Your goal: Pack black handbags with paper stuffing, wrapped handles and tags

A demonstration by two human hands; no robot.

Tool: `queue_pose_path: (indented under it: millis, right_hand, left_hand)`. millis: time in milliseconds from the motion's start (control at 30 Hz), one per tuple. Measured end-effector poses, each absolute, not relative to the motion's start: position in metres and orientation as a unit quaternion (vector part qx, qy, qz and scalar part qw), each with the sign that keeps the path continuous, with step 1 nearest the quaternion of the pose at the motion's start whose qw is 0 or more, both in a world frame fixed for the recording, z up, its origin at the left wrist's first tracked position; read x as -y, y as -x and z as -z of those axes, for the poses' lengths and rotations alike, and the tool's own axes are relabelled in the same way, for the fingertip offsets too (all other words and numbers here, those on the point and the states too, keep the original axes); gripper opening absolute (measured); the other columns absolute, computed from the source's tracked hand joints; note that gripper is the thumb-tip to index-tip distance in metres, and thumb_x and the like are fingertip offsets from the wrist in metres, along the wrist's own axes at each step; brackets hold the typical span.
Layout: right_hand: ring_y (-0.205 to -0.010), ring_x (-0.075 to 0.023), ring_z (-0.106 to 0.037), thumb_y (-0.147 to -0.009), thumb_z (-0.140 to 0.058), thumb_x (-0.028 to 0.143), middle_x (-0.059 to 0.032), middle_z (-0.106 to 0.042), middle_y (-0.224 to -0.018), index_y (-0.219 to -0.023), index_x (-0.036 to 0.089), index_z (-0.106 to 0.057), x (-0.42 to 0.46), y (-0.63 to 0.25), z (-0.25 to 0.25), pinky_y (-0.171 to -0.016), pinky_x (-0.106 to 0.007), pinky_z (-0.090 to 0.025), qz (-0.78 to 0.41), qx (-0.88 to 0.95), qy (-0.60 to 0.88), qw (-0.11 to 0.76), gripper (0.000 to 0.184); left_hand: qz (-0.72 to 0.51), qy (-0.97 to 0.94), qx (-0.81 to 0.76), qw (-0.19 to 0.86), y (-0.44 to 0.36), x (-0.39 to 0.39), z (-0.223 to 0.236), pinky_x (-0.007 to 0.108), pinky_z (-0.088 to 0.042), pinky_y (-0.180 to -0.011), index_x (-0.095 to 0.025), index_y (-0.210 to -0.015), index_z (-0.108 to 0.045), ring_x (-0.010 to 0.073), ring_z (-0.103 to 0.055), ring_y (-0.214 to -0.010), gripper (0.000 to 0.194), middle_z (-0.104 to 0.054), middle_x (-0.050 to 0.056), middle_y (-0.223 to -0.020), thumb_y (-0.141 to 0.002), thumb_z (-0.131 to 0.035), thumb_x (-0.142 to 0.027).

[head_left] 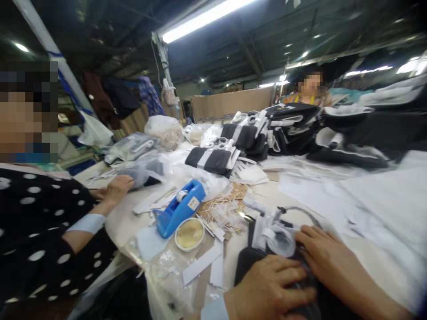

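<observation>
A black bundle lies on the table, its coil end pointing away from the person; hands hide its long axis. The left hand lies over it, fingers slightly parted, pressing without grasping. The right hand touches its far part beside the white coil, fingers bent, grip unclear. Leftward stands a blue dispenser.

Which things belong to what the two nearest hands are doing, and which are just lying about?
Likely the job:
black bundle under left hand and right hand
white coil
similar stacked bundles

Seemingly lying about:
white strips
tangled strings
untouched blue tape dispenser
</observation>
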State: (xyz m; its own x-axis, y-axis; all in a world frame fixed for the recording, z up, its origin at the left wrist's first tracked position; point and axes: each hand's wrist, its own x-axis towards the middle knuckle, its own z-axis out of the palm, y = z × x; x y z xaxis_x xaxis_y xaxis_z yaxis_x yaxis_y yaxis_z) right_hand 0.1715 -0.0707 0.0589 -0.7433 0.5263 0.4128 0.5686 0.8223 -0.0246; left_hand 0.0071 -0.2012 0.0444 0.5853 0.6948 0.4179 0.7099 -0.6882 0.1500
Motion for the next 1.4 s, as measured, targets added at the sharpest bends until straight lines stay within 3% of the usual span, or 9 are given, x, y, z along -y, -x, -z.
queue_pose_path:
  millis: [200, 333, 467, 633, 733, 933, 1067, 1200, 1400]
  right_hand:
    - [-0.094, -0.0284, -0.063, -0.072, -0.051, 0.006, -0.0153, -0.067, -0.108, -0.102, 0.020, -0.066, 0.032, -0.168, -0.009, -0.074, -0.041, -0.043, 0.122, 0.927, 0.268, 0.232, 0.037]
    - [-0.100, -0.0285, -0.058, -0.076, -0.053, 0.008, -0.0128, -0.065, -0.107, -0.106, 0.021, -0.065, 0.046, -0.165, -0.044, -0.077, -0.040, -0.040, 0.093, 0.923, 0.347, 0.134, 0.034]
    - [-0.100, -0.0272, -0.055, -0.079, -0.059, 0.017, -0.0094, -0.065, -0.100, -0.097, 0.018, -0.064, 0.065, -0.158, -0.088, -0.083, -0.040, -0.037, 0.022, 0.920, 0.389, 0.051, 0.019]
    - [-0.110, -0.0303, -0.051, -0.082, -0.060, 0.015, -0.0107, -0.067, -0.100, -0.094, 0.015, -0.069, 0.075, -0.160, -0.106, -0.105, -0.054, -0.023, 0.062, 0.930, 0.361, 0.041, 0.015]
    - [-0.114, -0.0298, -0.048, -0.081, -0.061, 0.013, -0.0106, -0.064, -0.109, -0.092, 0.015, -0.069, 0.096, -0.172, -0.111, -0.109, -0.055, -0.023, 0.061, 0.931, 0.343, 0.106, 0.014]
    - [-0.105, -0.0206, -0.054, -0.087, -0.041, 0.003, -0.0102, -0.062, -0.107, -0.102, 0.016, -0.063, 0.195, -0.223, -0.090, -0.091, -0.039, -0.049, -0.066, 0.862, 0.321, 0.386, 0.029]
    - [-0.119, -0.0237, -0.051, -0.079, -0.038, 0.000, -0.0132, -0.061, -0.119, -0.123, 0.014, -0.056, 0.266, -0.254, -0.055, -0.098, -0.048, -0.048, -0.043, 0.916, 0.245, 0.316, 0.050]
    - [-0.140, -0.0258, -0.033, -0.072, -0.037, -0.002, -0.0118, -0.048, -0.144, -0.142, 0.013, -0.042, 0.294, -0.264, -0.016, -0.108, -0.053, -0.041, 0.065, 0.946, 0.234, 0.213, 0.072]
    - [-0.136, -0.0242, -0.042, -0.089, -0.032, 0.000, -0.0110, -0.057, -0.135, -0.122, 0.014, -0.059, 0.284, -0.257, 0.007, -0.101, -0.048, -0.048, 0.112, 0.917, 0.215, 0.316, 0.045]
  left_hand:
    - [0.166, 0.900, 0.394, 0.082, 0.000, 0.183, -0.014, 0.030, -0.049, -0.102, -0.028, -0.116, -0.063, 0.0194, -0.049, -0.129, 0.031, -0.062, 0.002, -0.131, -0.094, -0.050, -0.046]
    - [0.238, 0.883, 0.402, 0.044, -0.007, 0.194, -0.033, 0.036, -0.046, -0.106, -0.018, -0.126, -0.057, 0.0222, -0.048, -0.128, 0.048, -0.061, 0.008, -0.130, -0.091, -0.052, -0.052]
    - [0.263, 0.863, 0.430, -0.031, -0.009, 0.206, -0.056, 0.044, -0.039, -0.112, -0.019, -0.131, -0.053, 0.0254, -0.043, -0.133, 0.047, -0.054, 0.009, -0.139, -0.090, -0.059, -0.041]
    - [0.255, 0.874, 0.414, -0.016, -0.009, 0.202, -0.052, 0.052, -0.041, -0.109, -0.019, -0.132, -0.054, 0.0300, -0.041, -0.134, 0.044, -0.050, 0.012, -0.142, -0.090, -0.061, -0.031]
    - [0.259, 0.877, 0.404, 0.008, -0.010, 0.203, -0.049, 0.053, -0.042, -0.107, -0.019, -0.131, -0.055, 0.0312, -0.043, -0.132, 0.044, -0.052, 0.013, -0.140, -0.089, -0.062, -0.030]
    - [0.259, 0.878, 0.402, 0.024, -0.010, 0.209, -0.056, 0.051, -0.043, -0.107, -0.018, -0.128, -0.057, 0.0299, -0.047, -0.128, 0.042, -0.054, 0.014, -0.136, -0.089, -0.062, -0.031]
    - [0.267, 0.877, 0.400, 0.019, -0.011, 0.212, -0.057, 0.050, -0.041, -0.109, -0.018, -0.127, -0.058, 0.0285, -0.049, -0.127, 0.040, -0.055, 0.014, -0.135, -0.088, -0.063, -0.029]
    - [0.265, 0.879, 0.395, 0.026, -0.012, 0.214, -0.057, 0.050, -0.040, -0.110, -0.019, -0.129, -0.056, 0.0277, -0.048, -0.129, 0.042, -0.054, 0.013, -0.137, -0.088, -0.063, -0.026]
    - [0.249, 0.883, 0.396, 0.030, -0.012, 0.218, -0.059, 0.049, -0.038, -0.112, -0.018, -0.132, -0.053, 0.0267, -0.045, -0.132, 0.044, -0.051, 0.013, -0.140, -0.089, -0.061, -0.023]
